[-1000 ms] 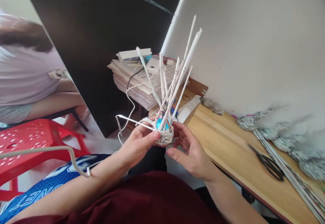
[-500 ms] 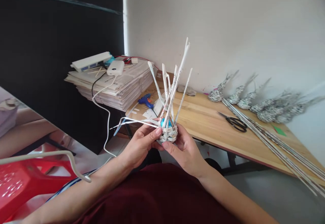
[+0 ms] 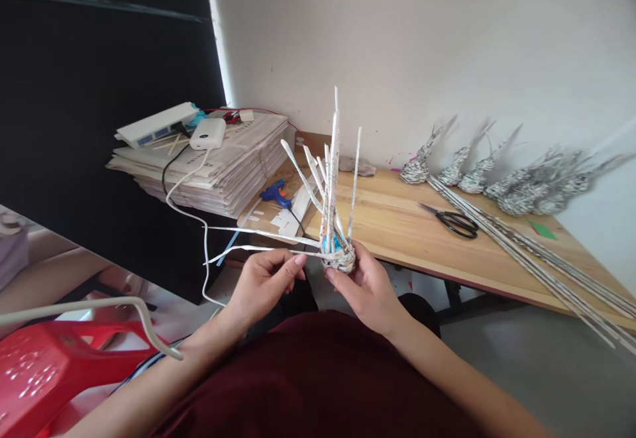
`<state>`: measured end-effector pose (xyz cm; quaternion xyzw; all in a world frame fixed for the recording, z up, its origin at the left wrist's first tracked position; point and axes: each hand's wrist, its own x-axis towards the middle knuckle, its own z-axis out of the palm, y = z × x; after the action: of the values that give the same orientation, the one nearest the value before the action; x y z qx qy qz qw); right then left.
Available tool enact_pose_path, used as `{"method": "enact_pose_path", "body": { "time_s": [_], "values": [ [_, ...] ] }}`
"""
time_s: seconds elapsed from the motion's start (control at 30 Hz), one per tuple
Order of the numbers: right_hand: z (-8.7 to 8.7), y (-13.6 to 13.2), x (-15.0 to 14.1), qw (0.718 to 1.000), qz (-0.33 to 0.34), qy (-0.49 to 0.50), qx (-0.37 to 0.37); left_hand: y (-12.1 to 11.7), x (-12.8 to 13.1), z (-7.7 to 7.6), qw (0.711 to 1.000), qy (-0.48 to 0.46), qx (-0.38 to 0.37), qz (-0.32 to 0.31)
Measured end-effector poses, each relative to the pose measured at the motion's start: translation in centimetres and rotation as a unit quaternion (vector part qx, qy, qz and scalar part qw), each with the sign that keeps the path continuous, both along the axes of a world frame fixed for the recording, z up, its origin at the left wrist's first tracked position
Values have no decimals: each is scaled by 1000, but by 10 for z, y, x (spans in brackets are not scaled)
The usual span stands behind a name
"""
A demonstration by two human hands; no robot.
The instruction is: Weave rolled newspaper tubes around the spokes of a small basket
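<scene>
A small woven ball of rolled newspaper (image 3: 340, 259) with something blue inside sits in front of my chest. Several thin paper sticks (image 3: 332, 173) stand up out of it. My right hand (image 3: 366, 285) cups the ball from below and the right, thumb against its side. My left hand (image 3: 263, 282) pinches the horizontal paper strands (image 3: 258, 242) that run out leftward from the ball.
A wooden table (image 3: 397, 232) holds black scissors (image 3: 454, 220), a long bundle of paper sticks (image 3: 527, 256), a row of finished woven pieces (image 3: 517, 189) by the wall and a blue glue gun (image 3: 275, 192). A newspaper stack (image 3: 218, 166) carries a power bank. A red stool (image 3: 54, 372) stands at lower left.
The view has swung further right. My left hand has slid off the ball and now pinches the side strands; the ball has turned slightly in my right hand.
</scene>
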<state>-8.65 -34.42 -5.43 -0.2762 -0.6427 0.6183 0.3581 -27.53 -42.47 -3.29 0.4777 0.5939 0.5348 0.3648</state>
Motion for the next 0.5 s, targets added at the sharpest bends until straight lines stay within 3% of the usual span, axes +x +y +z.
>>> {"method": "enact_pose_path", "body": {
  "time_s": [0.13, 0.5],
  "values": [
    [-2, -1, 2, 999, 25, -19, -1, 3, -2, 4, 996, -5, 73, 53],
    [-8, -7, 8, 995, 42, -81, 36, 14, 8, -5, 994, -84, 51, -47]
  ]
}}
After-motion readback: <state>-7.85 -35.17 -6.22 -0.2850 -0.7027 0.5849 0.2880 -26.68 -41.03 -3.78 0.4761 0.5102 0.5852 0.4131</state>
